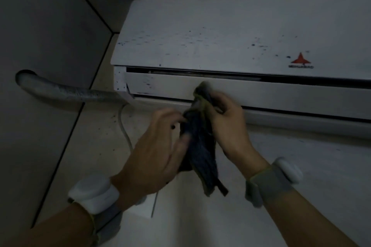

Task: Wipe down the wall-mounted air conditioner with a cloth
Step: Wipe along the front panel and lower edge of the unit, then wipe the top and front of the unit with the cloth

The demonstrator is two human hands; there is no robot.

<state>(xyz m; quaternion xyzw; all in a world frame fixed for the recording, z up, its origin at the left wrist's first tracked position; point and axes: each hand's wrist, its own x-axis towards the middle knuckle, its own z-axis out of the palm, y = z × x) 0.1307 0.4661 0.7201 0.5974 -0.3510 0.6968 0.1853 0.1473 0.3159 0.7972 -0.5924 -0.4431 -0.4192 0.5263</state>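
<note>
Gripping dark crumpled cloth (pixel 200 144), probably woven: left hand (pixel 154 146), right hand (pixel 228 124).

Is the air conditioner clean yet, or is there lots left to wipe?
Not yet. Nothing looks wiped: the front of the air conditioner is speckled with dark spots, and so is the left end of its flap. Right now the left hand and right hand both grip the dark cloth, bunched in front of the flap. Most wiping seems left.

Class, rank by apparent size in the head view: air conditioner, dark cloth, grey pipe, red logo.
Largest: air conditioner.
Next: grey pipe and dark cloth look similar, and the cloth is nearer the camera, so unranked.
Smallest: red logo.
</note>
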